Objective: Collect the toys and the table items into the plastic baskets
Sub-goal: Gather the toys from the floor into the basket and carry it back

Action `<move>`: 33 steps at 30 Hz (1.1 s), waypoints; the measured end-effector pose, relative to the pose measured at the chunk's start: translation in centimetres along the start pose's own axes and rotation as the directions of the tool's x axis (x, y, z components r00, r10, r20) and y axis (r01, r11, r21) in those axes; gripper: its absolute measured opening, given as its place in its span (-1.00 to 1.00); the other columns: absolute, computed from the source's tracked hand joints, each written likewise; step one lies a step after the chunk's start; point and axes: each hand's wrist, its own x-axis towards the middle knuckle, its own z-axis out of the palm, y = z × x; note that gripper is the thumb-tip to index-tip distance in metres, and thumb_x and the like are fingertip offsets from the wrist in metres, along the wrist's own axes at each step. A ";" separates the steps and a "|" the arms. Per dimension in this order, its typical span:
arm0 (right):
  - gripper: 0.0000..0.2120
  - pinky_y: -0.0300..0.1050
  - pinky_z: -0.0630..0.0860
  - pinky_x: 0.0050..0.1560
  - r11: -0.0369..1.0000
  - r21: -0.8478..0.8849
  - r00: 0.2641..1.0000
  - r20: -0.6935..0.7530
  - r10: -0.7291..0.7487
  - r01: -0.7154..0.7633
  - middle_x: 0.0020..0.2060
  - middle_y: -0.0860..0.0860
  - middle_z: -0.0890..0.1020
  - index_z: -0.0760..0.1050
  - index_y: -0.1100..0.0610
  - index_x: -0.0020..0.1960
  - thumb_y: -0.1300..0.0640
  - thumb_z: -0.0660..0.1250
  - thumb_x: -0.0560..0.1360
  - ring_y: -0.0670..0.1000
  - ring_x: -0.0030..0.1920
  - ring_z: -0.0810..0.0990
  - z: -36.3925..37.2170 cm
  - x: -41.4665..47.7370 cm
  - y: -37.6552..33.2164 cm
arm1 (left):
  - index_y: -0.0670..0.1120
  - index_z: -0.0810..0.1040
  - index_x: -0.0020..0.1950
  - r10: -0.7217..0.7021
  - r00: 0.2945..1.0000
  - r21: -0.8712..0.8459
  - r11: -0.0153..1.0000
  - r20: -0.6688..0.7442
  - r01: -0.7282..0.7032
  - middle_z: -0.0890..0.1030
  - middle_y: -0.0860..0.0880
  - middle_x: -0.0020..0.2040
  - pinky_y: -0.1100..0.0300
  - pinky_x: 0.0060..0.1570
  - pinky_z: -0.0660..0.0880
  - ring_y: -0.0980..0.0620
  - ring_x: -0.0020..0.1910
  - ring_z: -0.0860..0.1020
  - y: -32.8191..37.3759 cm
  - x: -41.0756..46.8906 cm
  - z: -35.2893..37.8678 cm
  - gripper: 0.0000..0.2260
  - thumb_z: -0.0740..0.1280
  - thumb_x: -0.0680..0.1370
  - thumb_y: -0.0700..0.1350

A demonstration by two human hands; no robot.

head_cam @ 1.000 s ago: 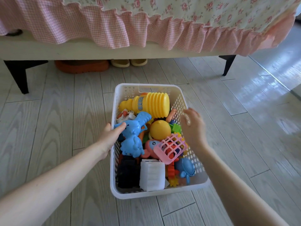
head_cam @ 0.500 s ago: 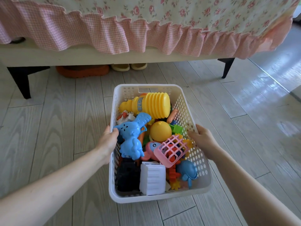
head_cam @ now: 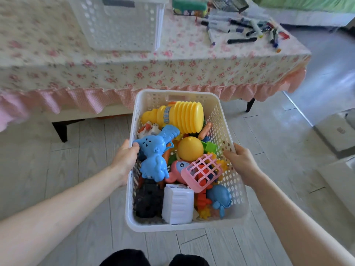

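left arm: bare forearm comes in from bottom-left, stretched forward and up to the basket's left wall
second basket [head_cam: 119, 25]: white, perforated, on the table top at upper left; blurred, contents can't be told
left hand [head_cam: 125, 160]: grips the left rim of the toy basket, thumb hooked over the edge and touching the blue toy's head, fingers outside the wall
black toy [head_cam: 148, 200]: near-left corner inside the toy basket, shape unclear
blue animal toy [head_cam: 153, 158]: lies against the left wall, on top of the pile
white block [head_cam: 177, 205]: near end, just beside the black toy; small printed strip on top, unreadable
yellow ribbed toy [head_cam: 178, 116]: on its side at the far end; blue label band, writing too small to read
toy basket [head_cam: 184, 225]: white perforated plastic, full of toys, held between both hands over the plank floor, in front of the table
green case [head_cam: 189, 6]: on the table, far edge; print on it illegible
yellow ball [head_cam: 190, 148]: middle of the pile
pink lattice toy [head_cam: 203, 171]: tilted, resting on the toys right of centre
blue whale-like toy [head_cam: 219, 198]: near-right corner
right hand [head_cam: 241, 162]: grips the right rim, thumb over the edge, fingers curled outside
right arm: bare, comes in from bottom-right
markers [head_cam: 242, 31]: scattered on the floral tablecloth [head_cam: 172, 73], table's right end
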 end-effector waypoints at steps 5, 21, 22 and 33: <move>-0.79 -0.03 0.52 -0.14 1.000 0.015 1.000 0.016 -0.007 0.007 -0.18 0.11 0.60 0.45 0.02 -0.18 0.26 0.18 0.55 0.06 -0.20 0.54 -5.7 -5.8 -9.9 | -0.05 0.31 0.41 0.003 1.000 -0.031 1.000 -0.008 -0.003 0.45 -0.08 0.31 -0.10 0.30 0.36 -0.09 0.28 0.43 10.4 -7.6 -2.0 -0.66 0.09 0.63 -0.09; -0.76 0.07 0.52 -0.09 0.996 -0.014 0.996 0.013 -0.092 0.092 -0.23 0.27 0.47 0.43 0.44 0.12 0.31 0.21 0.51 0.04 -0.21 0.41 -23.1 -23.8 -40.4 | -0.10 0.29 0.44 0.089 0.995 -0.012 0.996 -0.050 -0.090 0.33 -0.12 0.43 -0.02 0.38 0.23 -0.11 0.36 0.33 42.6 -29.8 -9.8 -0.64 0.11 0.63 -0.11; -0.75 0.14 0.52 0.03 0.994 -0.008 0.994 0.022 -0.105 0.105 -0.21 0.32 0.47 0.42 0.44 0.13 0.31 0.21 0.51 0.05 -0.19 0.41 -23.5 -24.4 -41.4 | -0.10 0.28 0.45 0.092 0.994 -0.003 0.996 -0.053 -0.092 0.32 -0.13 0.44 -0.05 0.40 0.21 -0.13 0.38 0.31 43.7 -30.4 -10.2 -0.62 0.12 0.63 -0.10; -0.88 0.17 0.50 0.04 0.946 0.001 0.937 0.139 -0.321 0.324 -0.03 0.38 0.58 0.49 0.31 -0.02 0.32 0.20 0.51 0.14 -0.17 0.50 -24.6 -28.7 -52.8 | -0.14 0.36 0.38 0.179 0.968 -0.028 0.982 -0.175 -0.186 0.40 -0.14 0.36 0.06 0.27 0.31 -0.15 0.31 0.38 52.6 -37.5 -16.4 -0.68 0.11 0.63 -0.13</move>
